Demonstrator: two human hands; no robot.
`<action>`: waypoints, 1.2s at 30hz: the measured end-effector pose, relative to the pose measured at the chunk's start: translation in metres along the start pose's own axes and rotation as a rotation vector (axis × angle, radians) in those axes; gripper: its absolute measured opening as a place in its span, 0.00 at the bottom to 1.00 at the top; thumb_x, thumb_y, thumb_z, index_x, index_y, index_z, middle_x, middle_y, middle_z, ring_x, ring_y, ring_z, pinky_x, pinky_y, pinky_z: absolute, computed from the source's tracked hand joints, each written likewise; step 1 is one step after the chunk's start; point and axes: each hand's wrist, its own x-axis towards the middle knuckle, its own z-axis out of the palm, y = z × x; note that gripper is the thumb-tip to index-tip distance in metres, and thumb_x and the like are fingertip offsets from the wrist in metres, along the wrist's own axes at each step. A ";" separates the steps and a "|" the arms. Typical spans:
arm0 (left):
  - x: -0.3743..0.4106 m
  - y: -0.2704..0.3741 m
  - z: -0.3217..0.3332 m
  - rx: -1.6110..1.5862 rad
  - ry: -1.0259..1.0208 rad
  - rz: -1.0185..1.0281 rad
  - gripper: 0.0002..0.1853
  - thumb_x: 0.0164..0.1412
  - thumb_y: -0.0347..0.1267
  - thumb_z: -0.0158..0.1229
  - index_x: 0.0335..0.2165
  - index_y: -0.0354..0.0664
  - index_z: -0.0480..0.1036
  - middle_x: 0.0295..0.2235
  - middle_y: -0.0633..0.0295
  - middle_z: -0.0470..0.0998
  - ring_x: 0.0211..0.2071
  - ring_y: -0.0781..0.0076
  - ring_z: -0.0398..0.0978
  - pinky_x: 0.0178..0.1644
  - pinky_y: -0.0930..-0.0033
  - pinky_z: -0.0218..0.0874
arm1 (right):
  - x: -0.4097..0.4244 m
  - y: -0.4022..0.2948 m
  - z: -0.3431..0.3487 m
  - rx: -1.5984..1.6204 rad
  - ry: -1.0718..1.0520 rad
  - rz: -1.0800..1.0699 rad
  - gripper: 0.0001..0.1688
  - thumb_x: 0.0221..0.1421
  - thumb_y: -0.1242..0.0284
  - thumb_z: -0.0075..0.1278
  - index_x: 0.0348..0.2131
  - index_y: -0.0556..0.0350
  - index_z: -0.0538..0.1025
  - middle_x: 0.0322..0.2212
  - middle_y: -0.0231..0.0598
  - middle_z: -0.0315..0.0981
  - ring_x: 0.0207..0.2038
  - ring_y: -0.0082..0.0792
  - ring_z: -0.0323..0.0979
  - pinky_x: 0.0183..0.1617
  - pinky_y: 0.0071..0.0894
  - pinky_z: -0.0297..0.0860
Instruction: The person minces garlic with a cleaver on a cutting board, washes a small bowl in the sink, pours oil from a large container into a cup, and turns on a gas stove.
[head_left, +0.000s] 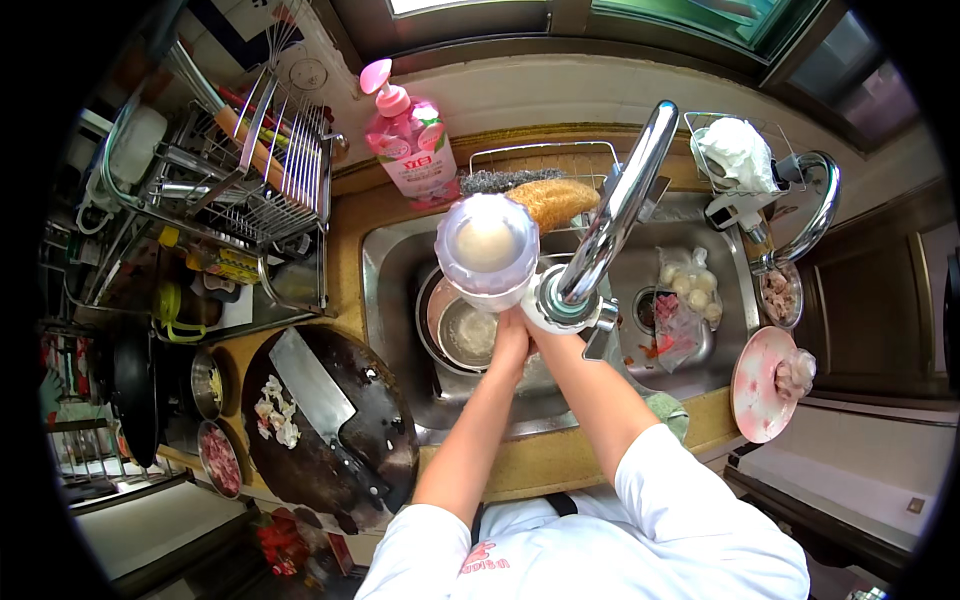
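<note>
My left hand (512, 341) is under the clear-and-white faucet filter (487, 251), above the left basin of the steel sink (397, 397). Its fingers are hidden by the filter. My right forearm (592, 390) reaches to the same spot, and the right hand is almost wholly covered by the chrome faucet (622, 202) and its white fitting. The two hands meet or overlap there; what they hold, if anything, cannot be seen. Just left of them, a metal bowl (466, 334) of cloudy liquid sits among other round vessels in the basin.
The right basin holds a plastic bag of pale round items (694, 289). A cleaver (315, 382) lies on a round chopping board (300, 465) with garlic peel-like scraps. Pink dish soap (416, 157) stands behind; a pink-white plate (761, 382) is on the right edge, a wire rack (292, 157) at left.
</note>
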 end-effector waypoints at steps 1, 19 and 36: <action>-0.005 0.009 0.005 0.040 -0.024 -0.004 0.19 0.68 0.43 0.33 0.44 0.41 0.64 0.24 0.65 0.69 0.18 0.76 0.65 0.18 0.73 0.55 | -0.001 -0.003 -0.003 -0.114 0.039 -0.040 0.08 0.57 0.66 0.45 0.26 0.48 0.69 0.19 0.26 0.63 0.19 0.21 0.59 0.19 0.21 0.53; 0.050 -0.031 0.013 -0.722 -0.310 -0.165 0.12 0.58 0.34 0.52 0.41 0.43 0.69 0.36 0.63 0.75 0.39 0.68 0.74 0.42 0.66 0.67 | -0.101 -0.032 -0.025 -0.458 0.219 0.176 0.14 0.62 0.66 0.37 0.24 0.51 0.66 0.16 0.23 0.57 0.14 0.15 0.51 0.15 0.18 0.45; 0.042 -0.025 0.010 0.134 0.070 0.206 0.16 0.60 0.37 0.44 0.40 0.36 0.68 0.25 0.54 0.72 0.23 0.67 0.72 0.22 0.67 0.60 | -0.053 -0.012 -0.028 0.062 0.168 0.482 0.17 0.59 0.57 0.43 0.40 0.47 0.70 0.31 0.25 0.70 0.28 0.20 0.64 0.26 0.25 0.59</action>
